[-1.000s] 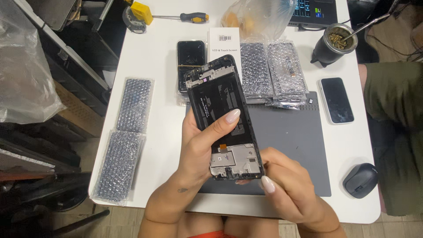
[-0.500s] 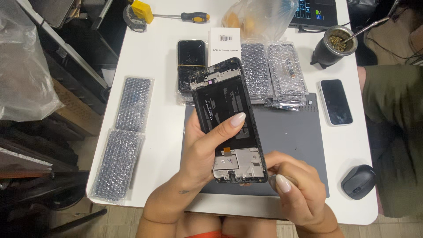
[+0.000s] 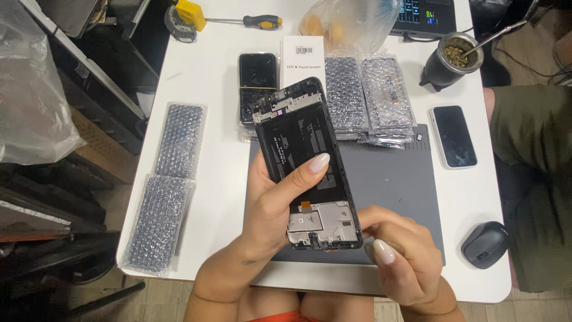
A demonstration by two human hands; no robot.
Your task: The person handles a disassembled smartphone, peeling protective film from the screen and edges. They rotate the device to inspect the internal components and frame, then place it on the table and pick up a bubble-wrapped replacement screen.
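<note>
My left hand holds an opened black phone frame from below, its inner side up, thumb lying across the middle. Bare metal plates and a small orange flex show at the frame's lower end. My right hand sits at the frame's lower right corner with its fingers curled, fingertips touching the edge; whether it pinches something small is hidden. Both hands hover over a grey work mat on the white table.
Bubble-wrapped packs lie at the left and behind the mat. A cracked phone, a white box, a screwdriver, a white-edged phone, a cup with straw and a mouse surround it. A person's sleeve is at right.
My right hand slid from under the frame's bottom edge out to its lower right corner. The frame shifted slightly in my left hand, which kept its grip.
</note>
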